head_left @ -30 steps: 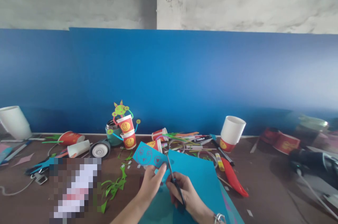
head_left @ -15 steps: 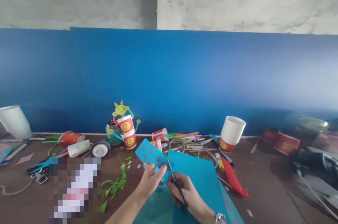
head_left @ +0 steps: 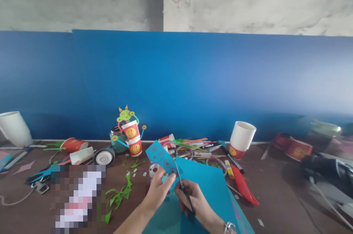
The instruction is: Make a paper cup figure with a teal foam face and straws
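A small blue paper piece (head_left: 159, 155) with a face and circles drawn on it is pinched between the thumb and fingers of my left hand (head_left: 162, 186). Dark scissors (head_left: 185, 190) are in my right hand (head_left: 193, 200), their blades pointing up and away at the right edge of that piece. Beneath both hands lie larger blue sheets (head_left: 211, 186). How far the blades are apart is too small to tell.
Stacked red cups (head_left: 134, 146) with a green paper figure stand behind to the left. White cups (head_left: 242, 136) stand at the back right. A glue stick (head_left: 229, 169), a red pouch (head_left: 245, 186), green scraps (head_left: 120, 195) and a tape roll (head_left: 153, 170) lie around the sheets.
The small blue piece has turned and tilted in my left hand, showing more of its drawn circles. The tape roll behind it is now more visible. My right hand has hardly moved.
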Motion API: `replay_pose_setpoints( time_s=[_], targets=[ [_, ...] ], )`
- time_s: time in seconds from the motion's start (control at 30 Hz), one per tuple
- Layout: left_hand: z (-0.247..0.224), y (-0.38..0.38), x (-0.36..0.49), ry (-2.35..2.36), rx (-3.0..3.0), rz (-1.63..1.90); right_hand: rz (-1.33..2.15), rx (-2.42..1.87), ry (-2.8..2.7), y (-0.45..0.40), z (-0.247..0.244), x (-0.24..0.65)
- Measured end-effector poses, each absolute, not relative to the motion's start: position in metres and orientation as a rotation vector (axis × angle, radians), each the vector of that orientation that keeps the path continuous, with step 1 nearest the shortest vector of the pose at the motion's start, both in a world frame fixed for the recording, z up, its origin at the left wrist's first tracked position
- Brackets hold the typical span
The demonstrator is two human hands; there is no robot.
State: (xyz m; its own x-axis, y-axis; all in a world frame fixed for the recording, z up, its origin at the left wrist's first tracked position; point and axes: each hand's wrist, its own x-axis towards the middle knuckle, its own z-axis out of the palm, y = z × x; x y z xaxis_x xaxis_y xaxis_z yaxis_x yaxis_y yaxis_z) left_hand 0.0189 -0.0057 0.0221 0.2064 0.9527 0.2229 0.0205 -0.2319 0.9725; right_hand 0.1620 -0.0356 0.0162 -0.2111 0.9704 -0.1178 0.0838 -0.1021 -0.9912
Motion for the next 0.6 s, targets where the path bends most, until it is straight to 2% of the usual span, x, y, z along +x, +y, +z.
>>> replay_pose_setpoints(
  time_s=[0.6],
  targets=[
    [0.0236,-0.0012,0.0157,0.722,1.628,1.201,1.416,-1.250,-1.376,-0.0349,0.0168,0.1623]
  ],
)
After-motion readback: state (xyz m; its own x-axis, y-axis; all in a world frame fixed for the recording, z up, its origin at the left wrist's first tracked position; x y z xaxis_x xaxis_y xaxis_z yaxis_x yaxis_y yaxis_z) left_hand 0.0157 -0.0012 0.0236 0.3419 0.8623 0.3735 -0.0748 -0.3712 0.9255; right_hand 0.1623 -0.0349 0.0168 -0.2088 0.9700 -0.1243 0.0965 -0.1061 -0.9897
